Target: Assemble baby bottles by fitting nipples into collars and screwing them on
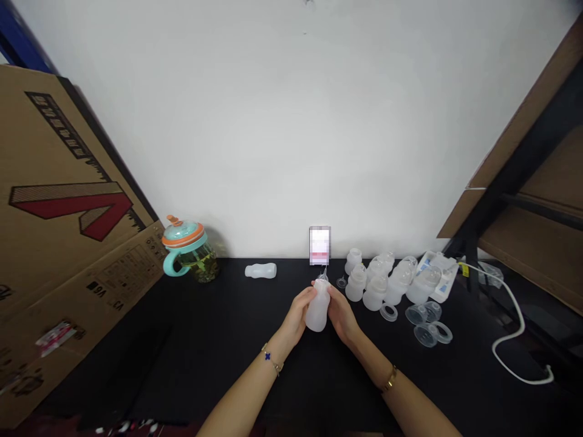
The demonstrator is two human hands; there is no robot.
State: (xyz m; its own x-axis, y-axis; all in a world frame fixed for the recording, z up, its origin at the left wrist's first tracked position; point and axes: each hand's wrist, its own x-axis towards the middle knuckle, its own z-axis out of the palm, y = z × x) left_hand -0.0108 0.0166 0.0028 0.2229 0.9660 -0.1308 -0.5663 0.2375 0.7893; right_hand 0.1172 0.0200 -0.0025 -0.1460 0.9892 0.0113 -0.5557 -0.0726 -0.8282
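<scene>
Between my two hands is a frosted white baby bottle [317, 311], its top tilted slightly away from me. My left hand [298, 312] is closed around its left side near the neck. On the other side, my right hand [340, 312] grips the bottle close to the neck as well. A clear nipple [322, 275] stands at the bottle's mouth; whether it is seated cannot be made out. To the right stand several similar bottles [376, 293]. Near them lie a small clear nipple [341, 283], a white ring [388, 312] and clear domed caps [426, 334].
Another white bottle [261, 271] lies on its side on the black table [237, 340]. A phone [320, 245] leans on the wall. At left are a lidded teal jug [191, 252] and a cardboard box [68, 230]; a white cable [514, 340] curls at right.
</scene>
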